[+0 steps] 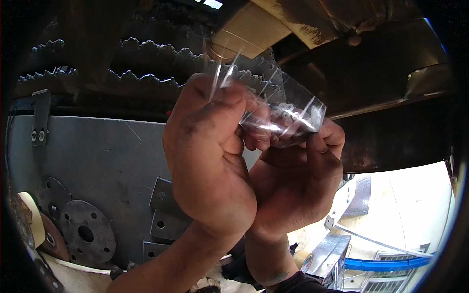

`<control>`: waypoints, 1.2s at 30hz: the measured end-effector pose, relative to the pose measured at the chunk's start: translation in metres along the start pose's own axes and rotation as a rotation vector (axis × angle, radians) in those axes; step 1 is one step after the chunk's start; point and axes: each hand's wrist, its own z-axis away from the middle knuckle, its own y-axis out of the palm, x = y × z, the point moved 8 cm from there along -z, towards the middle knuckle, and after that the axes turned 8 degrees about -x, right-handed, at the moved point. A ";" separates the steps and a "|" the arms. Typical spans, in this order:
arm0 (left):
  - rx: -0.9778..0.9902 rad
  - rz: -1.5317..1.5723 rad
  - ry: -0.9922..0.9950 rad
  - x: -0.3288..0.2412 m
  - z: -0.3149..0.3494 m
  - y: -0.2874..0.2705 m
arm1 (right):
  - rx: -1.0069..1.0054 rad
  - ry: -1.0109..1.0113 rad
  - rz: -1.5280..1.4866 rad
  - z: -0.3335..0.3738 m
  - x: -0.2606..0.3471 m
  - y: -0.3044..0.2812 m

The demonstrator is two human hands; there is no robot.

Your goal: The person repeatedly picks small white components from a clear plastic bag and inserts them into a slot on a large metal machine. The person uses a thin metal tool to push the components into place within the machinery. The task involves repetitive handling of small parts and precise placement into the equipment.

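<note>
A clear plastic bag point(305, 100) is held up in front of me between both hands. Small, pale, round pieces point(286, 112) show through its plastic, but glare keeps me from telling what they are. My left hand point(205, 141) is closed on the bag's left part, its fingers bent and partly hidden behind the wrist and palm. My right hand point(300, 180) pinches the lower right corner, with thumb and fingers at the film. The two wrists come close together below the bag.
Jagged, crusted metal slats point(146, 78) run behind the hands. Against a grey panel point(141, 141) lean a round plate with holes point(87, 234) and several rectangular plates point(161, 224). A tape roll point(31, 219) sits lower left; a blue bar point(386, 264) lies lower right.
</note>
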 end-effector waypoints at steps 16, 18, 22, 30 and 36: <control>0.085 -0.259 0.047 0.000 0.008 0.020 | -0.099 0.045 -0.035 -0.006 0.002 -0.006; 0.112 -0.276 0.004 0.005 0.008 0.021 | -0.114 0.037 0.023 -0.008 0.004 -0.010; 0.130 -0.314 -0.063 0.010 0.012 0.022 | -0.182 0.043 0.139 -0.008 0.006 -0.018; 0.070 -0.229 0.007 0.003 0.010 0.018 | -0.103 0.035 0.116 -0.005 0.003 -0.004; 0.009 -0.239 -0.036 0.005 0.010 0.018 | 0.085 0.090 -0.110 -0.015 0.007 -0.013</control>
